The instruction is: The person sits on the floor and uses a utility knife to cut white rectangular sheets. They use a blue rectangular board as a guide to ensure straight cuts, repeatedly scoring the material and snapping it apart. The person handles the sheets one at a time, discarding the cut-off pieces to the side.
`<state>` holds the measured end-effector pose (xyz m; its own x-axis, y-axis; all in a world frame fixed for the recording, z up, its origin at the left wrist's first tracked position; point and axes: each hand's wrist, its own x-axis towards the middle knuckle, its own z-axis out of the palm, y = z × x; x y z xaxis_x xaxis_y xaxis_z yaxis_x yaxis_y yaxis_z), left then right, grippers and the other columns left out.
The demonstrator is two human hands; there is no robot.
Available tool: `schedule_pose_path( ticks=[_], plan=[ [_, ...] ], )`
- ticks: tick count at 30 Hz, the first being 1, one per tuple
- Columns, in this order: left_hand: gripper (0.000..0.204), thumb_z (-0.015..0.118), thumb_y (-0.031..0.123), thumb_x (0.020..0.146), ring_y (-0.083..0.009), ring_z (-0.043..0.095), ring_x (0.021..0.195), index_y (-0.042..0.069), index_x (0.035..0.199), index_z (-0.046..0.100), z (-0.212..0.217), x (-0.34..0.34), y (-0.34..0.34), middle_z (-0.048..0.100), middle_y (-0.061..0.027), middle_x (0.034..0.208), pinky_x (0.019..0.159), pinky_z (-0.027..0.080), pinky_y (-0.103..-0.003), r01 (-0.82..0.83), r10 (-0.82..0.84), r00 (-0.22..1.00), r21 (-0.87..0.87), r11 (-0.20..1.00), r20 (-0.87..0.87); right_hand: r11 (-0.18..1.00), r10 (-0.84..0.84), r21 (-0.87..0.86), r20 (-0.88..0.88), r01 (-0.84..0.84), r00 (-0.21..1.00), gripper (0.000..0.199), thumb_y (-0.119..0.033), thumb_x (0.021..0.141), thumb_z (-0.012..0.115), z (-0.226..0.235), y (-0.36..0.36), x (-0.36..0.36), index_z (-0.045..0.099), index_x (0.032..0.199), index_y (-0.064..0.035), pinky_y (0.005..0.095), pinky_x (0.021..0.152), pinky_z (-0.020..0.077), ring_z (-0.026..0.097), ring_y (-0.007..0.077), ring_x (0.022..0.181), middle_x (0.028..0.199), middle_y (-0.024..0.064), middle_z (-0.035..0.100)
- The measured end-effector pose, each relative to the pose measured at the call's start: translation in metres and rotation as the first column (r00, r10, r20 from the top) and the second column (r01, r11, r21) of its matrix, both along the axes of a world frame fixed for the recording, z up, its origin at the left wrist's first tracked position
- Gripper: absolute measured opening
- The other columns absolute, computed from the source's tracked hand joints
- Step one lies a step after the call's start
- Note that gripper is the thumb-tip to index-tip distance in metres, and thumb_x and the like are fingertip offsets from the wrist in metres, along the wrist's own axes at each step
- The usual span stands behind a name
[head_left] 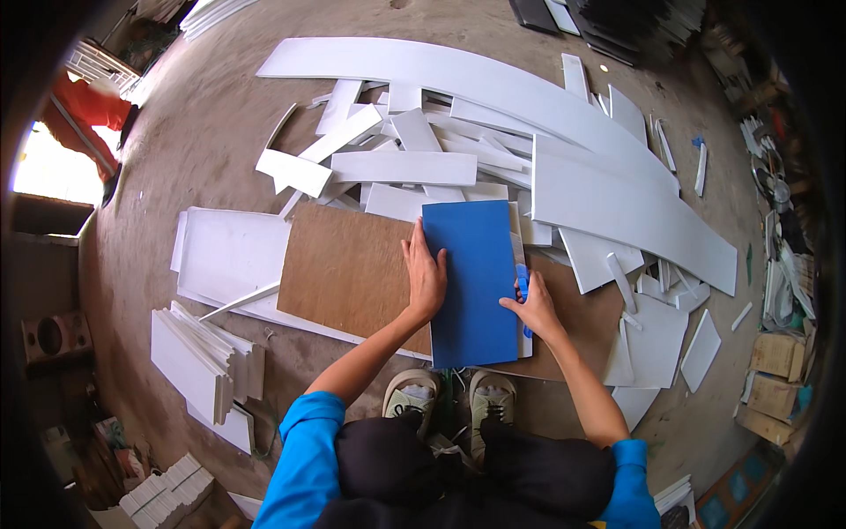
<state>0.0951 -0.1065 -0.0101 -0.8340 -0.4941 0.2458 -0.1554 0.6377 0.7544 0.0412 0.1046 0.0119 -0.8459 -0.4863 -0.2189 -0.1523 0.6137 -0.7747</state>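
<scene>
A blue rectangular board lies before me, long side pointing away, on top of a brown wooden board. Along its left edge rests my left hand, fingers stretched out and pressing on the board. My right hand is closed around a blue utility knife at the board's right edge, the thumb reaching toward the blue surface. Whether the blade touches anything cannot be made out. A strip of white sheet shows from under the blue board's right side.
Beyond the boards lies a heap of white offcuts, with long curved-looking white sheets across it. A stack of white pieces stands at left. Cardboard boxes line the right. Another person's orange-clad legs show far left.
</scene>
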Motion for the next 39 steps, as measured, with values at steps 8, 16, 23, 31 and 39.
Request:
schedule_pose_path(
  ticks=[8,16,23,31,39],
  plan=[
    [0.034,0.05,0.003,0.081,-0.034,0.024,0.127,0.014,0.112,0.04,0.006,0.005,-0.002,0.024,-0.0199,0.137,0.102,0.016,-0.047,0.046,-0.047,0.998,-0.021,0.999,-0.031,0.998,0.049,-0.035,0.045,-0.048,0.998,0.046,-0.019,0.064,0.076,-0.005,0.003,-0.005,0.044,0.092,-0.0026,0.0315,0.065,0.0458,0.051,0.017,0.069,0.087,0.0074,0.045],
    [0.04,0.052,0.01,0.078,-0.0381,0.027,0.12,0.01,0.116,0.038,0.011,-0.001,-0.006,0.022,-0.0229,0.133,0.096,0.024,-0.048,0.079,-0.065,0.992,-0.133,0.988,0.106,0.995,0.1,-0.017,0.042,-0.099,0.994,0.045,-0.018,0.066,0.076,-0.004,0.006,-0.008,0.044,0.094,-0.0026,0.0308,0.066,0.0453,0.049,0.0162,0.069,0.089,0.0074,0.044],
    [0.068,0.06,0.027,0.075,-0.0371,0.028,0.119,-0.001,0.128,0.029,0.014,-0.036,-0.023,0.031,-0.0215,0.127,0.1,0.02,-0.047,0.135,-0.132,0.991,-0.27,0.953,0.032,0.994,0.108,0.015,0.051,-0.109,0.993,0.051,-0.02,0.066,0.075,-0.001,0.004,-0.008,0.043,0.101,-0.0007,0.032,0.068,0.0453,0.05,0.0191,0.074,0.091,0.0091,0.044],
    [0.066,0.057,0.032,0.076,-0.0257,0.033,0.12,0.001,0.127,0.032,0.025,-0.056,-0.012,0.04,-0.0134,0.121,0.105,0.014,-0.047,0.347,-0.252,0.933,-0.465,0.814,0.256,0.996,0.085,-0.023,0.074,-0.083,0.994,0.05,-0.022,0.066,0.075,0.0,0.007,-0.008,0.043,0.098,-0.0005,0.0328,0.067,0.0442,0.049,0.0205,0.076,0.09,0.0098,0.044],
    [0.039,0.061,0.015,0.074,-0.0248,0.044,0.101,0.014,0.11,0.048,0.032,-0.05,-0.002,0.045,-0.0063,0.107,0.085,0.038,-0.044,0.641,-0.628,0.729,-0.593,0.487,0.272,0.95,-0.058,-0.285,0.234,0.125,0.971,0.027,-0.021,0.083,0.056,-0.007,0.015,-0.01,0.045,0.098,-0.0011,0.0299,0.067,0.0458,0.053,0.0173,0.073,0.082,0.0084,0.051]
  ],
)
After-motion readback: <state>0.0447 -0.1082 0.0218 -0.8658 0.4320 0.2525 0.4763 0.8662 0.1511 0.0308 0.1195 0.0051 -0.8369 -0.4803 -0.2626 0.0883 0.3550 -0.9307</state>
